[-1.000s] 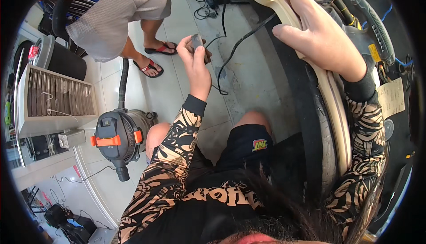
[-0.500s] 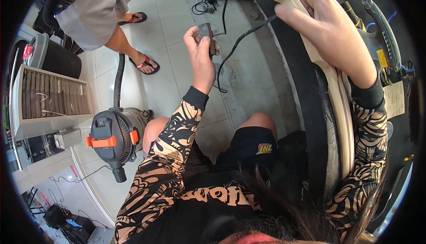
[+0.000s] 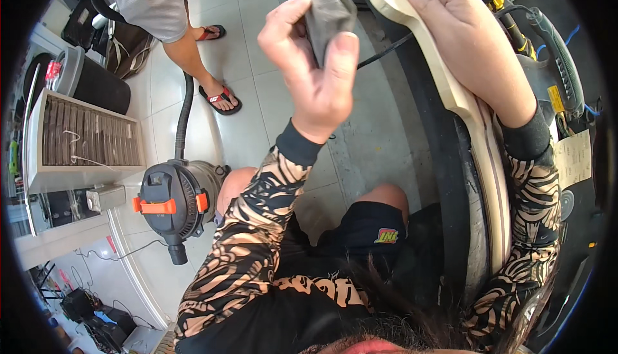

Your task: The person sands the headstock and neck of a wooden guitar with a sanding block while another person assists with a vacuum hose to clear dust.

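My left hand [image 3: 310, 80] is raised at the upper middle, its fingers and thumb gripping a dark grey block [image 3: 327, 13], perhaps wrapped in a sheet. My right hand [image 3: 460, 48] is wrapped over the upper end of a long pale wooden neck [image 3: 492, 193] with a darker stripe, lying along the edge of the dark padded bench [image 3: 454, 212] at my right. The block is left of the wooden piece's rounded tip, apart from it. Part of the wood is hidden under my right hand and forearm.
A person [image 3: 183, 45] in shorts and flip-flops stands upper left beside a vacuum hose [image 3: 185, 116]. The vacuum [image 3: 174, 206], a slotted white rack [image 3: 90, 138] and a grey bin [image 3: 96, 80] line the left. Cords, power tools [image 3: 541, 58] and paper [image 3: 573, 158] occupy the right.
My left hand has risen and moved right with the grey block, closer to the wood's tip. My right hand stays on the wood. The other person has shifted slightly.
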`<state>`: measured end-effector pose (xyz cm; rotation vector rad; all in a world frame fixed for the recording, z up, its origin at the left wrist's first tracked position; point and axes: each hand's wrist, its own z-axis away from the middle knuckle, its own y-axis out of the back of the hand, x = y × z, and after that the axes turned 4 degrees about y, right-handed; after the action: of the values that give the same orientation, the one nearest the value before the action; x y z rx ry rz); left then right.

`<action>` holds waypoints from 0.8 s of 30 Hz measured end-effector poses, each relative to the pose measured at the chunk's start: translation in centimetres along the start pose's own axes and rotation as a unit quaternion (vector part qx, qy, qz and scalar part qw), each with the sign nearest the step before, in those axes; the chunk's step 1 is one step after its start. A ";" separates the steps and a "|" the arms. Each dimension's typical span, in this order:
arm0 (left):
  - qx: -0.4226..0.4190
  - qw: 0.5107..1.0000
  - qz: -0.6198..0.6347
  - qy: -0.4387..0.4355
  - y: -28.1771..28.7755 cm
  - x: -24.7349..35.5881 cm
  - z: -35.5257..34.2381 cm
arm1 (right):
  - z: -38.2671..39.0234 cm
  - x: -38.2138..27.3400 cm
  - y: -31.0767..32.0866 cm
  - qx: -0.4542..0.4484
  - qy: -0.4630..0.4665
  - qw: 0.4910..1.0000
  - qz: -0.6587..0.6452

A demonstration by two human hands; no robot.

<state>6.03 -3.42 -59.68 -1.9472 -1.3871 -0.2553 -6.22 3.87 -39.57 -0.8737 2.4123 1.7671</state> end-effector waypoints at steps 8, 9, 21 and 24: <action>0.021 0.971 -0.164 -0.170 -3.2 0.4 -0.3 | 0.0 0.7 0.4 -0.001 -0.002 1.000 0.016; 0.017 0.962 -0.188 -0.197 -2.7 0.2 -0.7 | 0.0 0.4 0.4 0.003 -0.002 1.000 0.024; 0.004 0.972 -0.152 -0.181 -2.9 0.3 -0.7 | -0.1 0.5 0.7 -0.007 0.000 1.000 0.015; 0.030 0.978 -0.138 -0.156 -2.5 -0.4 -1.7 | -0.1 2.1 0.1 -0.017 -0.002 1.000 -0.020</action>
<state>4.08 -4.43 -57.59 -1.7953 -1.8511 -0.0348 -8.00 2.91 -40.16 -0.9153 2.3520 1.7993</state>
